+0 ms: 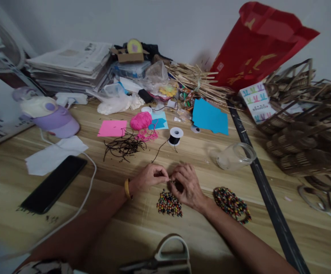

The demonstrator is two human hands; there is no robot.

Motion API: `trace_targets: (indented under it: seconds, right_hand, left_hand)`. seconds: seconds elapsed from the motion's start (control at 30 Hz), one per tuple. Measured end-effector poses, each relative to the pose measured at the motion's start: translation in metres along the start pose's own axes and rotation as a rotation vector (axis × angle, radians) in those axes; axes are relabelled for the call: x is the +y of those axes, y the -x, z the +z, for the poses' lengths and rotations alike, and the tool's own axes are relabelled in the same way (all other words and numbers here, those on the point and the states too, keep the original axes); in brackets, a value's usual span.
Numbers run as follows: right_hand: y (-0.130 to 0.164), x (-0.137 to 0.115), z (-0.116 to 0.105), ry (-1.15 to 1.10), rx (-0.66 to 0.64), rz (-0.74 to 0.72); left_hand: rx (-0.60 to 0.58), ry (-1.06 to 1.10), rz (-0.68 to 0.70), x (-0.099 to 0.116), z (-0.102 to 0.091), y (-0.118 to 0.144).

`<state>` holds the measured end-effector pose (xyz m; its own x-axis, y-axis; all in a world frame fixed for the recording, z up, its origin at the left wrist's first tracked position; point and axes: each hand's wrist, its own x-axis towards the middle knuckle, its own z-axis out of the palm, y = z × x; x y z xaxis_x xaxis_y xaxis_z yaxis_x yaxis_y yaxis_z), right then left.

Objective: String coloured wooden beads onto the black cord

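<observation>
Head view: my left hand (149, 176) and right hand (186, 186) meet over the wooden table (142, 232), fingertips pinched together around something too small to make out; a thin black cord (157, 151) seems to run from the pinch away toward the spool (175, 136) beyond my fingers. Both hands are closed to a fine pinch, thumbs against forefingers, and I cannot tell for sure whether a bead sits between them. Just below the pinch, toward me, lies a loose heap of coloured beads (169, 204), close under my right palm. To the right of my right wrist lies a strung bead piece (232, 203), apart from the heap. Beyond my right hand a clear jar (235, 156) lies on its side. Beyond my left hand are cut black cord pieces (124, 146) and a pink yarn ball (140, 121). Well off to the left lies a dark phone (54, 184). Nearest to me, at the table edge, are scissors (165, 258). A yellow bangle (127, 189) sits on my left wrist.
</observation>
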<state>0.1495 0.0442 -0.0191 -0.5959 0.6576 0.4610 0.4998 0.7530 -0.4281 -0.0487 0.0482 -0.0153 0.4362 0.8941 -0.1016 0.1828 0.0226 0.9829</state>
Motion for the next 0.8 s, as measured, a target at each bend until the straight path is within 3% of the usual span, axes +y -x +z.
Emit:
trace_targets:
  seconds: [0.13,0.27,0.4,0.5,0.67,0.8]
  right_hand:
    - [0.002,-0.001,0.001,0.085,-0.006,0.037]
    - [0.005,0.002,0.001,-0.051,0.073,0.111]
    - [0.008,0.014,-0.001,-0.384,0.257,0.406]
    - [0.007,0.023,-0.003,-0.461,0.413,0.549]
    - [0.003,0.023,-0.005,-0.43,0.56,0.529]
    - [-0.002,0.01,-0.01,-0.365,0.473,0.372]
  left_hand:
    - [-0.001,0.011,-0.008,0.001,-0.001,0.0]
    - [-0.005,0.025,-0.027,0.004,-0.001,0.001]
    - [0.002,0.019,-0.039,0.004,-0.002,0.001]
    - [0.004,0.021,-0.046,0.003,-0.002,0.0]
    - [-0.004,0.044,-0.055,0.002,-0.002,0.0]
    - [-0.015,0.048,-0.042,0.002,-0.002,0.0]
